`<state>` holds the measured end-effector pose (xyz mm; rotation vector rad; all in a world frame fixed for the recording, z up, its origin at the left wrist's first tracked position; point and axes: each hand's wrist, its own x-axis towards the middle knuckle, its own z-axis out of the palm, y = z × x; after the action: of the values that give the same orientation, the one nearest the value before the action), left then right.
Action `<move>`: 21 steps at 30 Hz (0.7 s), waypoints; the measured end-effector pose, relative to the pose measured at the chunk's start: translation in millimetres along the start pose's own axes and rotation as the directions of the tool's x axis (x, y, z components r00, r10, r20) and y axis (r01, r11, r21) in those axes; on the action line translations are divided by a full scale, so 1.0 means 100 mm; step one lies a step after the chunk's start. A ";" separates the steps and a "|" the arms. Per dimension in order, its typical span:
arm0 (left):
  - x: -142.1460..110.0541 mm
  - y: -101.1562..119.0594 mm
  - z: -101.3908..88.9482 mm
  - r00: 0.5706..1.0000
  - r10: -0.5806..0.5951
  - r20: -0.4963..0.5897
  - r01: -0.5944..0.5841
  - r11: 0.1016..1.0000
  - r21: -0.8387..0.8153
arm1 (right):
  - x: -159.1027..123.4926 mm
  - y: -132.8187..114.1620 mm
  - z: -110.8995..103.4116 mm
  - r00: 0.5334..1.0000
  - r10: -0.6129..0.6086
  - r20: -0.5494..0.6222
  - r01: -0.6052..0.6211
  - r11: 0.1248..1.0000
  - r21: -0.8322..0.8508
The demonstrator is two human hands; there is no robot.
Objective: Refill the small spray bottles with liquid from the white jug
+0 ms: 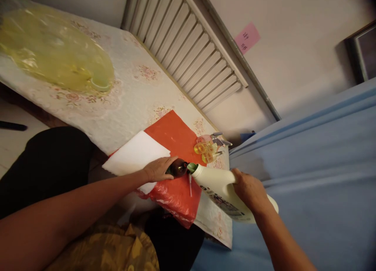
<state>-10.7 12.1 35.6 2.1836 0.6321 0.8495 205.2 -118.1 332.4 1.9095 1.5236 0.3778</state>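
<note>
My left hand [160,169] is wrapped around a small dark brown bottle [178,168], steadying it above the red plastic sheet. My right hand [251,190] grips the handle of a large cream-coloured jug [216,180], which is tilted to the left. Its green-lined spout [192,168] meets the neck of the dark bottle; whether liquid is flowing I cannot tell. A thin white strip, perhaps a tube, hangs just below the spout. Beyond the jug sit several small clear bottles [207,148] with yellow liquid and grey tops.
The red plastic sheet [173,128] and a white sheet [135,149] lie on a table with a flowered cloth [129,106]. A large bag of yellow-green containers [58,51] is at the far left. A radiator [188,47] lines the wall; a blue curtain [317,177] hangs at right.
</note>
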 end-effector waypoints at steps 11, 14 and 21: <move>0.00 0.01 -0.01 1.000 -0.004 -0.004 0.004 1.000 0.015 | 0.00 -0.01 -0.01 1.000 0.007 0.023 -0.007 1.000 -0.008; 0.00 0.00 0.00 1.000 -0.008 -0.003 0.009 1.000 0.019 | 0.01 0.00 0.00 1.000 -0.004 0.005 0.004 1.000 -0.001; 0.00 -0.02 0.02 1.000 -0.006 -0.006 0.006 1.000 0.005 | 0.01 0.01 0.01 1.000 0.007 0.020 -0.007 1.000 -0.007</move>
<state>-9.5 12.5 33.2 2.1834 0.6443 0.8519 207.1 -117.3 332.1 1.9081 1.5013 0.3663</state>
